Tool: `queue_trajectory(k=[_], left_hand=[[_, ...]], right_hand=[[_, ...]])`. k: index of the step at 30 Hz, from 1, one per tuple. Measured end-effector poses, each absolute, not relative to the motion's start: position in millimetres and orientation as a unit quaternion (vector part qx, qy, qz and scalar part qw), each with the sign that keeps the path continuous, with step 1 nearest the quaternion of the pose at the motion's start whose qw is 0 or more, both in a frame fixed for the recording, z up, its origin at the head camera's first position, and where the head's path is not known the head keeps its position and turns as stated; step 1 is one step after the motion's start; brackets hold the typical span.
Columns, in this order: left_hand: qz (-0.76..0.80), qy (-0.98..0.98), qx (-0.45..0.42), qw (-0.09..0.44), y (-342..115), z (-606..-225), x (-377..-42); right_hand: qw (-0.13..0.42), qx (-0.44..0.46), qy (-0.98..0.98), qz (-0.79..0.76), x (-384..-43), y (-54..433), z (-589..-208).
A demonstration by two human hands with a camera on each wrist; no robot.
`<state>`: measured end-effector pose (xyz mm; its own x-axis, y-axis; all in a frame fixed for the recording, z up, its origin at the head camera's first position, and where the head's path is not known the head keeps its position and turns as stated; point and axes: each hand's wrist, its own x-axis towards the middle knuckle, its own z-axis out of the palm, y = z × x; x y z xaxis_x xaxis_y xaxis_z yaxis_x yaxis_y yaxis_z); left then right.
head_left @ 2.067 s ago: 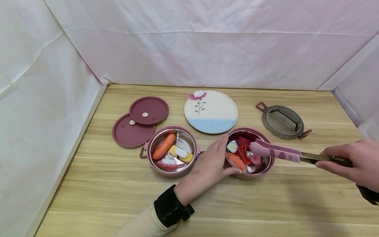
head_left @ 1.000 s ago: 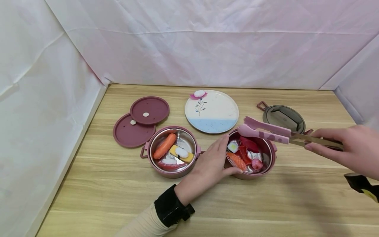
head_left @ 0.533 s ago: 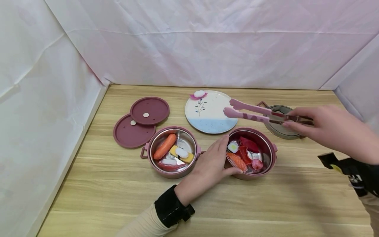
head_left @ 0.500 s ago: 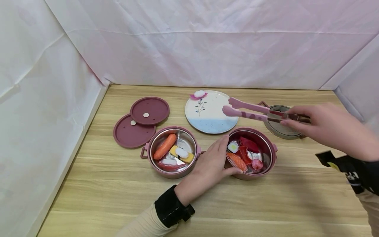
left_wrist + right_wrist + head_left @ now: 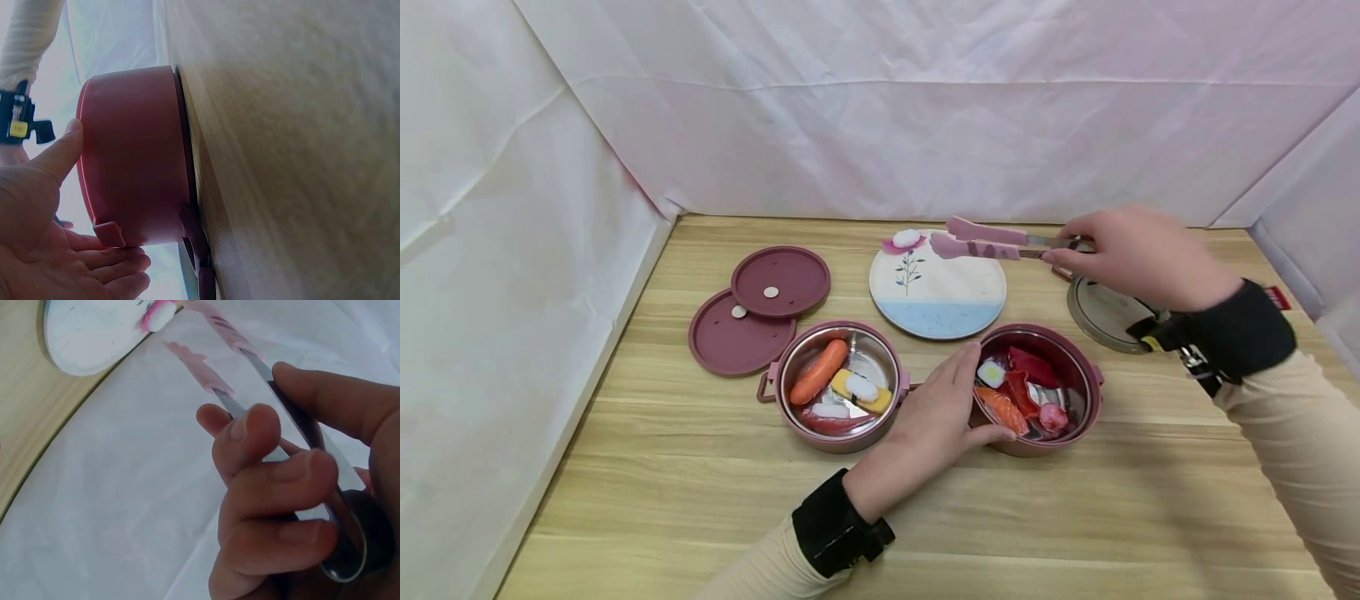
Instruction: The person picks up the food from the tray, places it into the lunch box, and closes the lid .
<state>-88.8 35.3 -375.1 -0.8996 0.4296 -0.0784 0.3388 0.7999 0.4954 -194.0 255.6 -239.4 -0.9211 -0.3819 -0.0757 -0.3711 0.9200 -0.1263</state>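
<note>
My right hand grips a pair of pink-tipped tongs, the two arms spread apart with nothing between them. The tips hang over the round plate, just right of a toy food piece, white on top and pink underneath, at the plate's upper left rim. My left hand rests against the left side of the right-hand pot, fingers extended, thumb at its rim. In that pot lie several toy foods, among them an orange salmon piece and a pink ball.
Left of my left hand stands a second pot with a toy sausage and toy sushi. Two overlapping maroon lids lie farther left. A grey see-through lid lies at the right, partly hidden by my right arm.
My right hand has carried the spread tongs up and left, from inside the right-hand pot to over the plate beside the white-and-pink piece. My left hand has stayed at the pot.
</note>
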Motion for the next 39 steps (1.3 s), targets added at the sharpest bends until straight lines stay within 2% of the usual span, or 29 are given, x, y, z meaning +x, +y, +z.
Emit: queue_trajectory(k=[8, 18, 27, 39], left_hand=[[0.243, 0.943, 0.205, 0.093, 34.8, -376.4, -89.5], [0.243, 0.943, 0.211, 0.084, 34.1, -378.5, -89.8], [0.246, 0.942, 0.209, 0.088, 34.1, -377.6, -88.8], [0.254, 0.941, 0.209, 0.086, 31.4, -378.1, -88.8]], right_hand=[[0.068, -0.182, 0.979, -0.057, -225.2, 232.4, -253.7], [0.042, -0.176, 0.983, -0.042, -241.1, 204.5, -268.4], [0.049, -0.153, 0.986, -0.046, -242.8, 191.2, -272.5], [0.047, -0.172, 0.984, -0.016, -237.6, 172.6, -278.0]])
